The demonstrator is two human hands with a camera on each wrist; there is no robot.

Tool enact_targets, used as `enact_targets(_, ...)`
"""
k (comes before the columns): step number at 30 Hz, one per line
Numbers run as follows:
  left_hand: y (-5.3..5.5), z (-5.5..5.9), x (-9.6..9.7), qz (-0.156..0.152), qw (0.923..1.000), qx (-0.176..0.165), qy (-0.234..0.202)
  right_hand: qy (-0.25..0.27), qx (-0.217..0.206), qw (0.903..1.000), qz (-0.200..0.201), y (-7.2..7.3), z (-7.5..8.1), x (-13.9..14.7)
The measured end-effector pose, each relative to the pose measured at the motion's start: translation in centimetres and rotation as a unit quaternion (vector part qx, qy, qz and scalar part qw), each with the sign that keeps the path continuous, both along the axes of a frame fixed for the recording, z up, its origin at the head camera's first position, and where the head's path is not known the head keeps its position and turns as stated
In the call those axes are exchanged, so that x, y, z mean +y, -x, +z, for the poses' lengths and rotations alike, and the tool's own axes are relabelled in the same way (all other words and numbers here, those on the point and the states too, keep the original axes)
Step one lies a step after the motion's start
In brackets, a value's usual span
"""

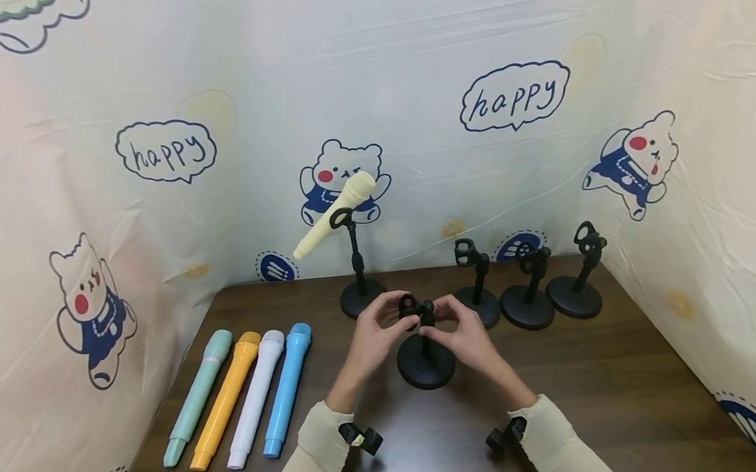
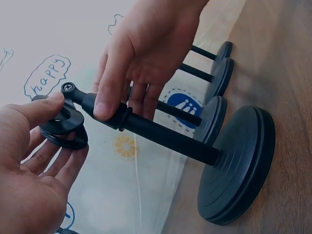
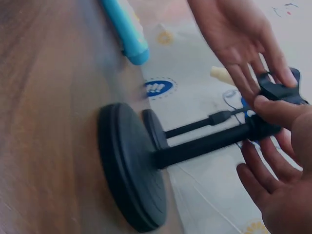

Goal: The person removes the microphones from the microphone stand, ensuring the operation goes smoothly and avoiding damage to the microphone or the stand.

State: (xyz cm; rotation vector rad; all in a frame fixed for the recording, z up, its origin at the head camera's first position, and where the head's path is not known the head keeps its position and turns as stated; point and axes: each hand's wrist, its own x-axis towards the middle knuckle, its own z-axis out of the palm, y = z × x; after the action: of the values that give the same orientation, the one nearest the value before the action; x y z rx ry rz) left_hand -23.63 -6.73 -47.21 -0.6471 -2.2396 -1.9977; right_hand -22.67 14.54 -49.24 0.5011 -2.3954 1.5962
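A black microphone stand (image 1: 426, 363) with a round base is on the table in front of the person. At its top, the left hand (image 1: 379, 331) pinches the ring-shaped clip (image 2: 63, 122) between thumb and fingers. The right hand (image 1: 465, 333) grips the upper collar of the pole, its thumb (image 2: 106, 105) lying along the collar just below the screw joint. In the right wrist view both hands meet around the stand's head, and part of the clip (image 3: 278, 90) is hidden behind fingers.
Behind stands another stand (image 1: 357, 266) bearing a cream microphone (image 1: 334, 215). Several empty stands (image 1: 528, 306) are at the back right. On the left lie a green microphone (image 1: 199, 395), an orange one (image 1: 225, 400), a white one (image 1: 256, 399) and a blue one (image 1: 288, 389). A printed cloth (image 1: 412, 154) surrounds the table.
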Motion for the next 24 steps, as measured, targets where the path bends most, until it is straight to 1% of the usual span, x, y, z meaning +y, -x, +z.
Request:
enact_targets(3, -0.1, -0.1, 0.0, 0.002, 1.0000, -0.003, 0.001, 0.002, -0.001, 0.9998, -0.018, 0.0, -0.4, -0.5)
enact_targets(6, -0.2, -0.1, -0.1, 0.005, 1.0000, -0.004, -0.001, 0.008, -0.007, 0.9999, -0.013, -0.1, -0.5, -0.7)
enact_targets(8, -0.2, -0.2, -0.1, 0.006, 1.0000, -0.003, -0.004, 0.017, -0.011, 0.9998, 0.004, -0.2, -0.4, -0.5)
enact_targets(12, 0.0, -0.2, -0.2, 0.008, 1.0000, -0.002, -0.005, 0.038, -0.012, 0.9979, 0.052, -0.3, 0.1, 0.2)
enact_targets(15, 0.0, -0.1, -0.2, 0.005, 1.0000, -0.003, -0.004, 0.050, -0.010, 0.9963, 0.070, -0.3, 0.5, 0.6)
enact_targets(20, 0.0, 0.0, -0.2, 0.001, 0.9999, -0.011, 0.000, 0.048, 0.007, 0.9966, 0.067, -0.3, 0.5, 0.8)
enact_targets(22, 0.0, -0.1, -0.1, -0.001, 0.9999, -0.012, 0.000, 0.037, 0.017, 0.9978, 0.052, -0.2, 0.3, 0.6)
enact_targets(24, 0.0, -0.1, -0.1, -0.003, 0.9999, -0.010, -0.001, 0.017, 0.021, 0.9993, 0.026, -0.1, 0.0, 0.2)
